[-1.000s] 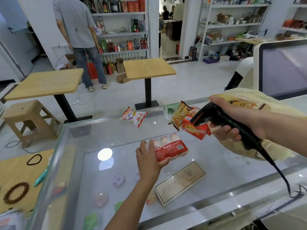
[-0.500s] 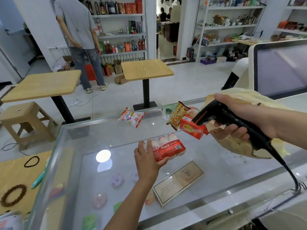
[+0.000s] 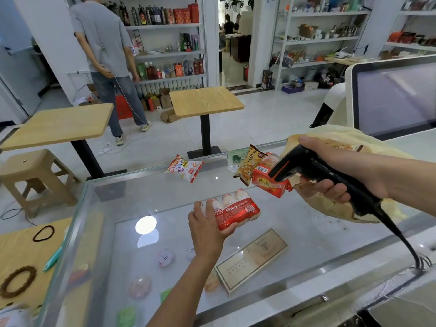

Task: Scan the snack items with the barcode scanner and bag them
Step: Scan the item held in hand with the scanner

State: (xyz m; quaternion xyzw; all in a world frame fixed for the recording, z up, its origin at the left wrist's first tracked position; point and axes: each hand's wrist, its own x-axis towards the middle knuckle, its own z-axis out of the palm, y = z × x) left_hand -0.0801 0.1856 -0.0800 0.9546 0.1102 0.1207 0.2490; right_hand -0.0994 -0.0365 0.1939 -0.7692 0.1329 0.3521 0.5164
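Observation:
My left hand (image 3: 207, 228) grips a red multipack of small white bottles (image 3: 236, 210) above the glass counter (image 3: 165, 197), its barcode facing up. My right hand (image 3: 330, 171) holds a black corded barcode scanner (image 3: 304, 166), its head pointing left and down toward the pack. A red snack box (image 3: 269, 184) and a yellow-brown snack packet (image 3: 249, 165) lie just under the scanner's nose. A white and red snack bag (image 3: 185, 169) lies farther left on the counter. The yellowish plastic bag (image 3: 330, 208) sits behind my right hand, partly hidden by it.
A till screen (image 3: 396, 95) stands at the right. The scanner's cable (image 3: 401, 241) runs down to the counter's front edge. Inside the glass case lie a flat box (image 3: 252, 259) and small trinkets. Beyond the counter are two wooden tables, a stool and a person standing at the shelves.
My left hand and the bottle pack stay nearly still. The scanner has shifted slightly, its head staying aimed toward the pack.

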